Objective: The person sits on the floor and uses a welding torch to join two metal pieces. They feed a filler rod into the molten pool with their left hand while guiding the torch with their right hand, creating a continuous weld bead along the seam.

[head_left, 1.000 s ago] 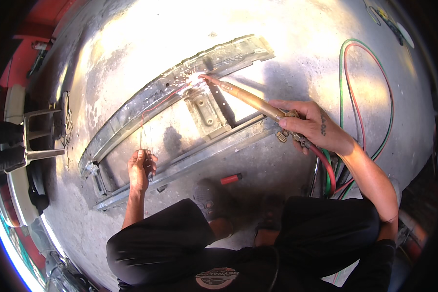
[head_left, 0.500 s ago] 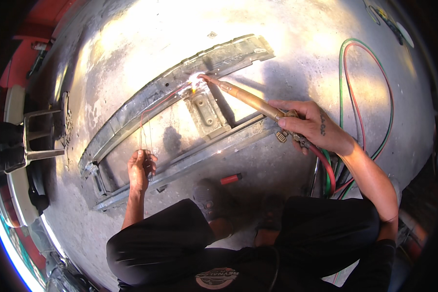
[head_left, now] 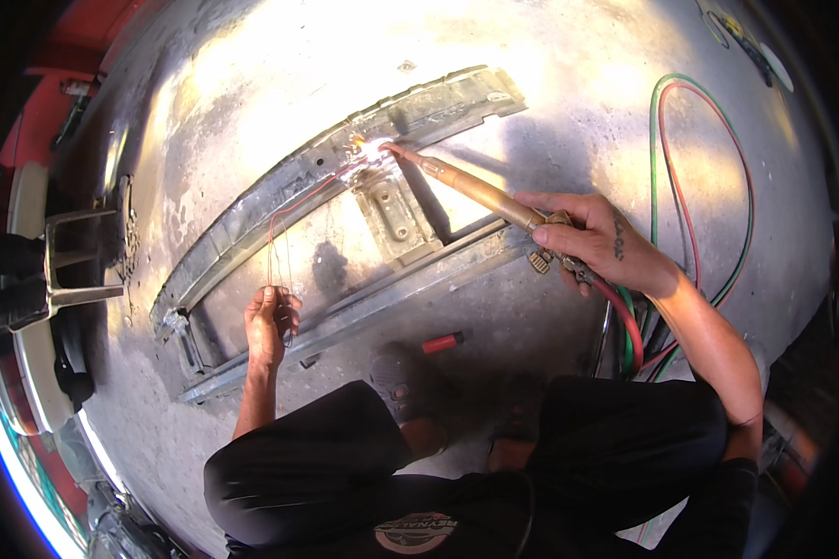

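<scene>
Gripping a brass-coloured torch in my right hand, I pointed it forward and left at a white glow on the curved beam, which lay ahead of me, its long axis running from near left to far right; my left hand, nearer the beam, pinched a thin, bent, reddish wire leading toward the glow; dull, scuffed metal met a pressed plate above blotched concrete.

Smooth metal torch, dull metal frame
</scene>
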Tool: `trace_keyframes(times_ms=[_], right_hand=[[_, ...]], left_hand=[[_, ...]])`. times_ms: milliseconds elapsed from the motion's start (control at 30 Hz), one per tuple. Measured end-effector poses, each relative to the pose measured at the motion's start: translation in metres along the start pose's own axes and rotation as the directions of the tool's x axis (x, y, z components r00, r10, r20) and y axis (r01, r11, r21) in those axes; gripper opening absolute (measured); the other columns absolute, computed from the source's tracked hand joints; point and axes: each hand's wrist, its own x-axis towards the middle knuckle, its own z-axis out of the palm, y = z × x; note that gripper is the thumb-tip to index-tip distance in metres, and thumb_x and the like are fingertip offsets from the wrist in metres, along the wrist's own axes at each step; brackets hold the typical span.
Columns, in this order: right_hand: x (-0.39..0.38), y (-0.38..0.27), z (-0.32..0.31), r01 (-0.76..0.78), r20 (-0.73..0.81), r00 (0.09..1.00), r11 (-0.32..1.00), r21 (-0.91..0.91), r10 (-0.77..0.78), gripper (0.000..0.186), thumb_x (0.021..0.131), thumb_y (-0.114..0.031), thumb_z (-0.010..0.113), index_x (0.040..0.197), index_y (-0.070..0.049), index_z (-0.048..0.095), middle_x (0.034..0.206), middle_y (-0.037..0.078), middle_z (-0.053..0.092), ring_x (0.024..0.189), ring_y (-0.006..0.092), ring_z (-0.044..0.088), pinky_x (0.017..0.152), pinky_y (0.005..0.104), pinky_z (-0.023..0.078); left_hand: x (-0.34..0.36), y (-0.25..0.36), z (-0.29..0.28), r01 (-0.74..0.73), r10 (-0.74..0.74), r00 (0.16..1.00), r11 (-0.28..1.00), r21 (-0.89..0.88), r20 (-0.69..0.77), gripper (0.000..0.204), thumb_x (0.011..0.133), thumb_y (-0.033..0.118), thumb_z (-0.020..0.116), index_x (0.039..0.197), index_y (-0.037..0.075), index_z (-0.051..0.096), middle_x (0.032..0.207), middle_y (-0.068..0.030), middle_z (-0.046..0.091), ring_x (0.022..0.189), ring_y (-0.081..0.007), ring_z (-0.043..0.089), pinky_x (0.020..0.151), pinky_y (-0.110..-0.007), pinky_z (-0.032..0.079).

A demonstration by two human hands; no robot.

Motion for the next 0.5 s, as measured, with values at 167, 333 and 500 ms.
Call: trace_keyframes(times_ms=[167,333,500], right_hand=[[-0.0002,0.0023,-0.0006,0.013,-0.003,1.0,1.0,0.008,-0.013,0.054,0.107,-0.02,0.059,0.155,0.0,0.048,0.081,0.001,0.06,0.054,0.0094,0.063,0.045,0.0239,0.048],[-0.0018,0.0009,0.0014,0.012,-0.035,0.999,1.0,0.014,-0.012,0.054,0.102,-0.028,0.064,0.149,-0.004,0.058,0.08,0.002,0.06,0.053,0.0101,0.061,0.047,0.0243,0.049],[-0.0016,0.0002,0.0022,0.015,-0.035,0.999,1.0,0.007,-0.015,0.053,0.102,-0.027,0.063,0.149,-0.004,0.058,0.079,0.002,0.061,0.053,0.0097,0.061,0.047,0.0235,0.049]], left_hand=[[0.0004,-0.0006,-0.0028,0.004,-0.004,1.0,1.0,0.003,0.019,0.036,0.11,0.038,0.056,0.101,0.004,0.065,0.082,-0.0123,0.071,0.053,-0.0148,0.061,0.045,-0.026,0.047],[0.0003,0.0007,-0.0021,0.004,-0.004,1.0,1.0,0.005,0.024,0.035,0.11,0.037,0.056,0.101,0.005,0.065,0.082,-0.0123,0.072,0.054,-0.0147,0.061,0.045,-0.026,0.047],[0.0009,-0.0009,-0.003,0.0,-0.001,1.0,1.0,0.007,0.02,0.035,0.11,0.037,0.056,0.101,0.005,0.066,0.082,-0.0126,0.072,0.054,-0.0148,0.061,0.045,-0.026,0.047]])
